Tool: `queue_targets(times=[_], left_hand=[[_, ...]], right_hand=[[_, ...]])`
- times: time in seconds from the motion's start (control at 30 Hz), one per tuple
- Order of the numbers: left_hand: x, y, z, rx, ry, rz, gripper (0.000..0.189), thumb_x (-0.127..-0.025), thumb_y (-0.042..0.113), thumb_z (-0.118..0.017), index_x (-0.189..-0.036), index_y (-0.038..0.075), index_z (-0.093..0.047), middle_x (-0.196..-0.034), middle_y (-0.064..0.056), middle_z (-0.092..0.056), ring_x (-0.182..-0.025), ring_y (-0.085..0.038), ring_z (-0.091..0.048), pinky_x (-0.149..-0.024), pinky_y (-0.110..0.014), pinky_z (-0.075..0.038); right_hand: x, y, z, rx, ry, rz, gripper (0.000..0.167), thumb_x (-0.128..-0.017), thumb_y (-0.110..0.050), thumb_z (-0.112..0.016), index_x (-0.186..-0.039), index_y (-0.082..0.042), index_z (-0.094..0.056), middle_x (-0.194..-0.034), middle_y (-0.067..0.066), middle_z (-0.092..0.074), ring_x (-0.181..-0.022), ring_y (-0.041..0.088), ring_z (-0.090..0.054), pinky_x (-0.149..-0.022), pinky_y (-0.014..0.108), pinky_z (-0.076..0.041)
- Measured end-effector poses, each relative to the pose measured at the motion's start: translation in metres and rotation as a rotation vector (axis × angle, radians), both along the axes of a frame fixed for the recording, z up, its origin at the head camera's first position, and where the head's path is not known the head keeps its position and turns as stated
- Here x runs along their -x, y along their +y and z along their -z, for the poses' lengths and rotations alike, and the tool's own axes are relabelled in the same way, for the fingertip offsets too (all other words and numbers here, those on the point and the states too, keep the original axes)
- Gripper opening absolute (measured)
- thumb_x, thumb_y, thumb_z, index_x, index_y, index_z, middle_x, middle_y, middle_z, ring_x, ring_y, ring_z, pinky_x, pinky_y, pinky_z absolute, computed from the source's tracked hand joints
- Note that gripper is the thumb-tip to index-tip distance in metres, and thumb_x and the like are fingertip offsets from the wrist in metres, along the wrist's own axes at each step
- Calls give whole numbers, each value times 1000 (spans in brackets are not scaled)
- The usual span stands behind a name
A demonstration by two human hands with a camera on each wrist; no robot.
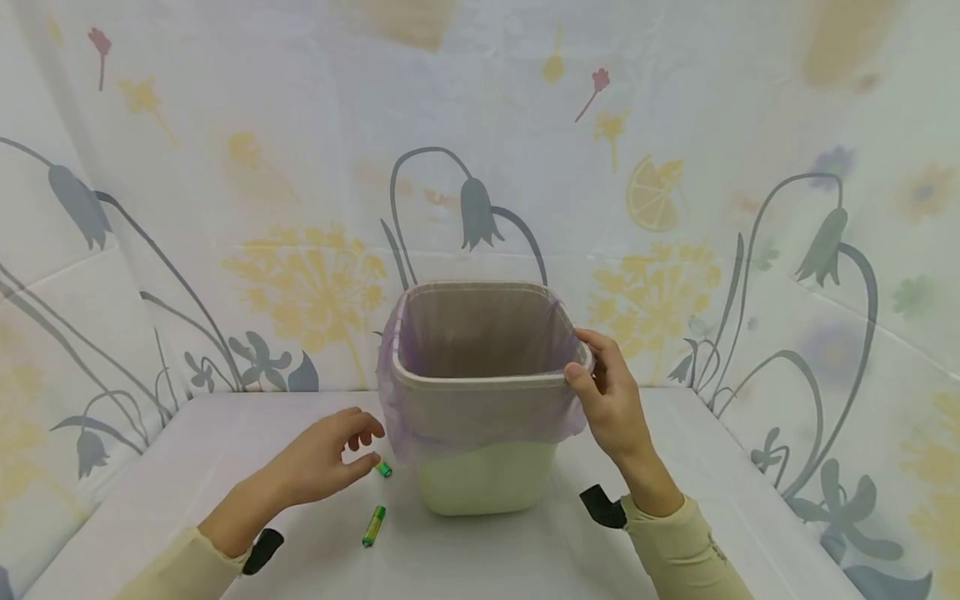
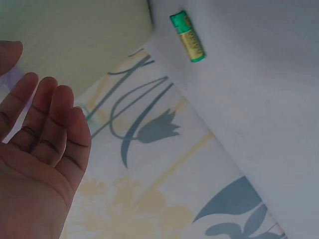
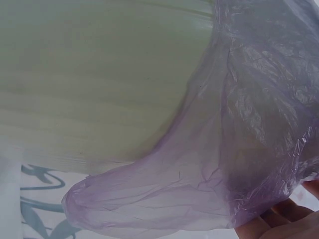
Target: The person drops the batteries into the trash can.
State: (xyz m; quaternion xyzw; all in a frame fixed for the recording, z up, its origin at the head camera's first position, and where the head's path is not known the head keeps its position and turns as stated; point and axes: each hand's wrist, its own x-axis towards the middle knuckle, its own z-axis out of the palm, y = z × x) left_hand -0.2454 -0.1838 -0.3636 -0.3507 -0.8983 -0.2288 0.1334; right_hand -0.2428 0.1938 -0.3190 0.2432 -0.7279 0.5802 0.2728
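A pale trash bin (image 1: 483, 483) stands upright, lined with a thin purple trash bag (image 1: 465, 421) folded out over its rim. My right hand (image 1: 611, 396) grips the bin's right rim through the bag, thumb on the front side and fingers behind. In the right wrist view the bag (image 3: 199, 174) hangs loosely down the bin wall (image 3: 89, 84). Left of the bin, my left hand (image 1: 322, 458) hovers with loosely bent fingers and holds nothing. One green battery (image 1: 383, 468) lies partly hidden behind that hand's thumb; another battery (image 1: 373, 527) lies nearer the front.
The bin stands on a white table (image 1: 300, 550). Behind and on both sides hangs a flower-printed cloth (image 1: 315, 150). Black straps (image 1: 603, 508) stick out at both wrists.
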Motion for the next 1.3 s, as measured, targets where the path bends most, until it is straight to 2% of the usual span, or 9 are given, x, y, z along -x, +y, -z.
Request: queue_targets(times=[0.2,0.47,0.67,0.97,1.3], left_hand=[[-3,1,21,36,-122,11,21,-83,20,-71,-101,19,-62,-87,16,-53,-78,-7,-51,-68,-25,-44],[-11,-1,45,77,-272,23,28,-81,26,-73,-104,12,-62,-83,6,-54,-72,-7,-49,-63,-25,-42],[-13,0,55,91,-377,11,32,-79,31,-74,-103,13,-62,-83,8,-54,-68,-6,-49,-61,-25,-42],[-16,1,62,106,-387,23,34,-76,34,-77,-101,16,-61,-79,11,-55,-66,-3,-47,-63,-26,-41],[-17,3,67,100,-431,40,35,-74,32,-79,-100,17,-61,-76,11,-54,-68,-6,-49,-63,-26,-40]], right_hand=[[0,1,0,9,11,-2,46,-90,-2,-55,-135,-6,-48,-121,20,-56,-90,14,-57,-75,21,-47],[2,-1,1,4,1,-15,46,-90,-3,-55,-136,-6,-47,-124,20,-55,-92,15,-56,-76,21,-47],[1,-1,1,15,9,-18,46,-90,-2,-55,-136,-5,-47,-123,21,-54,-92,15,-57,-76,21,-47],[1,-1,-1,9,10,-13,46,-91,-2,-55,-136,-6,-47,-124,20,-55,-92,15,-57,-76,21,-47],[1,0,0,9,7,-17,46,-91,-2,-55,-136,-5,-47,-125,19,-55,-92,15,-56,-76,21,-47]])
